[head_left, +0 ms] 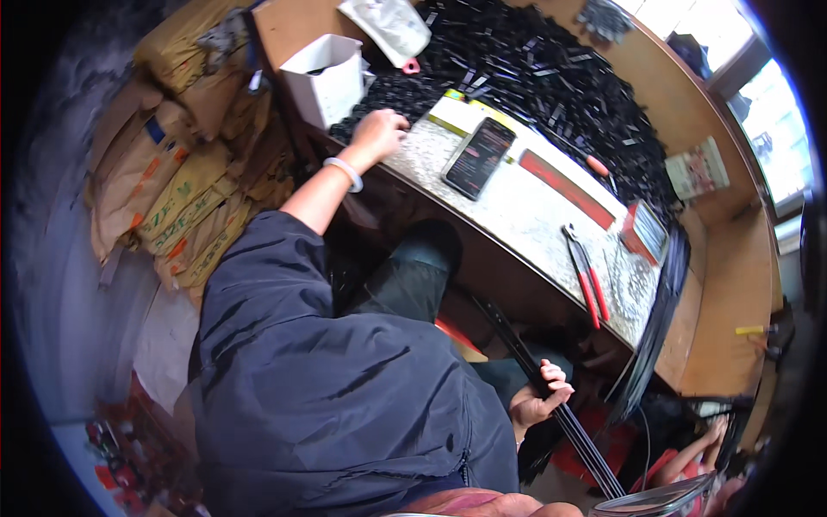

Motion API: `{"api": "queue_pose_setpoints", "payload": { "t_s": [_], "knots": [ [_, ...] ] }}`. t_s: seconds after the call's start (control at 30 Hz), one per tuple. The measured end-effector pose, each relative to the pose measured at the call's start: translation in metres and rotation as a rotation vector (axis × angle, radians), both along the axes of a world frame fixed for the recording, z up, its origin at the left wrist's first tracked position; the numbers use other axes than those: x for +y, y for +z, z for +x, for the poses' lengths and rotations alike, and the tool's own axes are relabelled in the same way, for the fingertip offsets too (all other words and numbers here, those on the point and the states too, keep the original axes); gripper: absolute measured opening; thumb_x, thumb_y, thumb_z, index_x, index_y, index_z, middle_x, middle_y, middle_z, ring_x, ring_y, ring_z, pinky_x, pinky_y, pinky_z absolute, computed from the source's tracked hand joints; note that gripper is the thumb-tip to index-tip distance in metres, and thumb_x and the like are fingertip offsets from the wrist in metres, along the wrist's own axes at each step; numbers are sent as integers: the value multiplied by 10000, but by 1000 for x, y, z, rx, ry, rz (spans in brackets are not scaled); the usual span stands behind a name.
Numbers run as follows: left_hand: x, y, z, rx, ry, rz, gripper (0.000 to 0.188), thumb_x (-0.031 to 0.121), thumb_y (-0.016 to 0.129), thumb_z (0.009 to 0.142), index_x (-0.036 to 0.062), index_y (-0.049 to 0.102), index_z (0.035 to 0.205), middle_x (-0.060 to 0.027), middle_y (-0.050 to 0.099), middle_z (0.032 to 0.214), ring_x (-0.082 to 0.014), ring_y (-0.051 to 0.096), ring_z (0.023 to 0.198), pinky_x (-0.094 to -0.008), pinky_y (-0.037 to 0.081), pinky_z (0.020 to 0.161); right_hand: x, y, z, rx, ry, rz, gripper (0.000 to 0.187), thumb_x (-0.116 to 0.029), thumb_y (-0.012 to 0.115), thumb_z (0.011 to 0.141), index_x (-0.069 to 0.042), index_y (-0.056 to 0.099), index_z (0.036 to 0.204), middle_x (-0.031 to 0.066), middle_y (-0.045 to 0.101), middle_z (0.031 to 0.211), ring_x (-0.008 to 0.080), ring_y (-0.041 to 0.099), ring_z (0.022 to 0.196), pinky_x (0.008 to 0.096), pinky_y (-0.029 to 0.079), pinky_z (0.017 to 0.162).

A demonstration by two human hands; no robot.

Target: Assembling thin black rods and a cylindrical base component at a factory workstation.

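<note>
My right hand [538, 398] is wrapped round a bundle of long, thin black strips [587, 450], which slants from under the table's edge down to the lower right. At the table's left end, my left hand [379, 136] rests with curled fingers beside a pile of small black pieces [525, 65]; whatever its fingers hold is hidden. A white band circles that wrist. Right of this hand, a phone [479, 158] lies on the pale speckled tabletop [551, 220]. Farther right are red-handled pliers [586, 277], a flat red bar [567, 188] and a small red box [643, 232].
A white open box [325, 82] stands left of the pile, near a white plastic bag [388, 28]. More long black strips [648, 345] hang over the table's right end. Brown paper sacks [177, 194] are stacked at left. Another person's arm [689, 452] shows at lower right.
</note>
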State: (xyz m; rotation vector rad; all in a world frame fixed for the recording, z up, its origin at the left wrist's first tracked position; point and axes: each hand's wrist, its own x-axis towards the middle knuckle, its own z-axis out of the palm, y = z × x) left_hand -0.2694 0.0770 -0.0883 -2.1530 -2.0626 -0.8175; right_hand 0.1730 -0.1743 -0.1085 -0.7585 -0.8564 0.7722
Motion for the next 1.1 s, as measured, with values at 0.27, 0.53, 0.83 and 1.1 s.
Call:
{"api": "queue_pose_setpoints", "payload": {
  "t_s": [0.27,0.53,0.83,1.1],
  "knots": [
    [21,3,-20,-76,-106,10,131,131,599,787,25,595,864,-167,617,839,-332,608,815,-382,481,723,-12,81,12,-103,148,408,356,-387,460,944,-105,462,726,1,471,608,171,457,638,345,425,632],
    [69,-67,-98,-645,-182,109,212,187,572,918,71,574,1095,-25,591,898,-110,589,773,-212,465,661,6,61,23,-134,-34,341,323,-331,483,952,-89,470,738,53,523,653,177,484,655,367,440,685],
    [31,27,-36,-1345,-382,-134,217,144,403,975,30,534,1105,-45,553,1019,-94,499,831,-197,427,667,0,31,44,-297,-206,248,223,-213,519,938,-52,490,788,99,591,758,203,534,713,368,459,730],
    [-153,162,265,-551,-1118,-481,333,9,603,777,-18,608,1109,17,504,696,-48,366,532,-199,293,474,2,14,31,-267,-42,185,163,-161,562,912,-57,509,798,101,601,777,206,540,726,360,457,745]
  ]
}}
